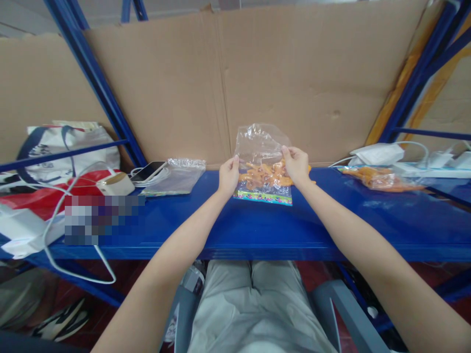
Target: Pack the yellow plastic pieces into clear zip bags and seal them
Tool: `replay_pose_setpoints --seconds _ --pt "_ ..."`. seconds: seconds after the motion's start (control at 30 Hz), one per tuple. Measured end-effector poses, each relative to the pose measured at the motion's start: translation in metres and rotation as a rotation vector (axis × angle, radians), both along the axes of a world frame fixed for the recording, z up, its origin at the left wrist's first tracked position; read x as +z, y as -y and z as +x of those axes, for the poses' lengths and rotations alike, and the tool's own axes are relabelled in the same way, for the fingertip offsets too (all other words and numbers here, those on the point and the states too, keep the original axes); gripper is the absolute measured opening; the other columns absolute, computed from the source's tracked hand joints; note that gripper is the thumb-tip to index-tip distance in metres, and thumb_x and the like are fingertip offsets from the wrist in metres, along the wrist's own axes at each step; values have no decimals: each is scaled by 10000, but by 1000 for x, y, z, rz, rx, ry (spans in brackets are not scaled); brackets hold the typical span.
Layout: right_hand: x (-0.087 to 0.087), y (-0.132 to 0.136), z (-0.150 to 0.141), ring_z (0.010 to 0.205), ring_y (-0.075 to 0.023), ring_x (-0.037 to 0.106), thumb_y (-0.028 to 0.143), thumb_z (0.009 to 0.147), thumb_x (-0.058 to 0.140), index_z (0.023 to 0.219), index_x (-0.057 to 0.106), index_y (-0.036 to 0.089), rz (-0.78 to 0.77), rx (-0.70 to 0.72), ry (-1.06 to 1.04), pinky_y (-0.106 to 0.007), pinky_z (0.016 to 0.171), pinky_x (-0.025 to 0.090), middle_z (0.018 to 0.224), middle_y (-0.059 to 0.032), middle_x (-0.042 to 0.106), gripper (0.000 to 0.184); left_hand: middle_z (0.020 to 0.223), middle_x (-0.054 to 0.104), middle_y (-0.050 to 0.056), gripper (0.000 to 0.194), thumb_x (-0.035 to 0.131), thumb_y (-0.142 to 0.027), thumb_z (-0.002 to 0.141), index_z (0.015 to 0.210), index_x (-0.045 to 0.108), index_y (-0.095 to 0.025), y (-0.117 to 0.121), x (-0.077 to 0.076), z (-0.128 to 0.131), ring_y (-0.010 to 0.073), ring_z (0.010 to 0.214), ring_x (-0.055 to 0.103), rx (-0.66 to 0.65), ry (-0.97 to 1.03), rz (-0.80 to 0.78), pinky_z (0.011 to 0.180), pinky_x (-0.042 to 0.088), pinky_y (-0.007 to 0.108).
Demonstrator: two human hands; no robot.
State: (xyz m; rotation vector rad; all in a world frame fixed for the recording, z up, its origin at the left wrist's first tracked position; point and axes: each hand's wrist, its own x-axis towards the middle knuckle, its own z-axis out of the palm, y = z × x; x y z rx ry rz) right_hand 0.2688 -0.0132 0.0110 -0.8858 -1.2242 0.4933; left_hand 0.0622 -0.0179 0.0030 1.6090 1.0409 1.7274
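Observation:
A clear plastic bag [259,139] with a colourful printed strip along its lower edge is stretched between my hands above the blue shelf. My left hand [229,175] pinches its left edge, fingers closed. My right hand [296,165] grips the opposite side, also closed. Several orange pieces [263,176] show through the film, and a few stick out past its right side under my right hand. Whether they lie inside the bag or behind it, I cannot tell. Left of my left hand lie flat clear bags [180,179].
Another clear bag of orange pieces [379,177] lies to the right, by a white power strip [452,171]. At left are a phone [149,171], white cables, a white charger [116,184] and a cloth bag [84,152]. Cardboard [294,73] backs the blue shelf [253,233].

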Motion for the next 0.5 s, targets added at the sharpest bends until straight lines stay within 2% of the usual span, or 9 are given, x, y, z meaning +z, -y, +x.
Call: replay_pose_setpoints --seconds 0.13,0.23,0.37,0.5 --pt "3 5 0 399 -112 451 581 817 644 665 505 231 -40 -106 -47 -244 395 369 469 66 437 406 529 523 -28 439 507 -570 918 747 639 -188 -7 3 -11 124 568 549 63 -17 79 504 378 208" --pt "8 11 -2 362 -95 419 582 831 630 696 494 234 -137 -37 -118 -232 351 325 482 73 446 398 517 509 -32 432 502 -562 924 749 640 -191 -9 5 -17 119 537 538 84 8 99 484 369 210" --pt "8 18 -11 444 -88 505 569 791 685 741 517 226 -243 119 -149 -213 390 381 605 50 558 385 451 432 -64 390 499 -535 935 803 652 -201 -10 4 -17 92 375 410 31 32 34 384 284 209" --pt "3 18 -20 457 -86 484 500 817 679 698 500 221 -172 117 -93 -220 448 407 573 61 540 353 488 491 -59 329 543 -488 920 807 649 -198 -12 6 -19 67 299 320 -36 74 -67 320 212 214"
